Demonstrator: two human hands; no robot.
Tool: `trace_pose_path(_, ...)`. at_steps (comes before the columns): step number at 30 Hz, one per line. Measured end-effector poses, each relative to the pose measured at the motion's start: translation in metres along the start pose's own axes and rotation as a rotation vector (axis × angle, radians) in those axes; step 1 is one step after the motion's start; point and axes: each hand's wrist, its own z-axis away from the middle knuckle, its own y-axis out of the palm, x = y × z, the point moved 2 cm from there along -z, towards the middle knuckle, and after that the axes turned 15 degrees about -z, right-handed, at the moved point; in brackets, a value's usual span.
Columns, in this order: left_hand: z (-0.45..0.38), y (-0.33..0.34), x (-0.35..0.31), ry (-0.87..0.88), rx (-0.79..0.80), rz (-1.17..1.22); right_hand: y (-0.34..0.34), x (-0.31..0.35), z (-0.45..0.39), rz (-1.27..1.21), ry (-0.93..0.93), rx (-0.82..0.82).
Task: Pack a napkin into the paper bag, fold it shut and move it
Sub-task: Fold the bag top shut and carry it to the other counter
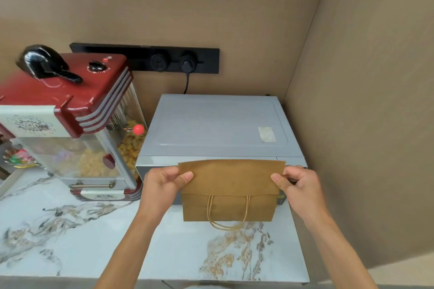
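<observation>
A brown paper bag (pixel 229 191) stands on the marble counter in front of the grey microwave. Its top part is folded over toward me, and its twisted paper handles (pixel 226 214) hang down the front below the flap. My left hand (pixel 164 183) pinches the flap's upper left corner. At the upper right corner my right hand (pixel 297 183) pinches the flap the same way. No napkin is visible; the inside of the bag is hidden.
A grey microwave (pixel 218 129) sits right behind the bag, plugged into a black socket strip (pixel 150 58). A red popcorn machine (pixel 70 119) stands at the left. The marble counter (pixel 82 230) stretches to the left and toward me. A brown wall (pixel 364 124) closes the right side.
</observation>
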Motion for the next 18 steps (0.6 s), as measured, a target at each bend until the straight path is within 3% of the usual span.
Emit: trace_pose_path(18, -0.072, -0.083, -0.178, 0.310, -0.127, 0.108, -0.013, 0.184, -0.074, -0.149, -0.372, 0.002)
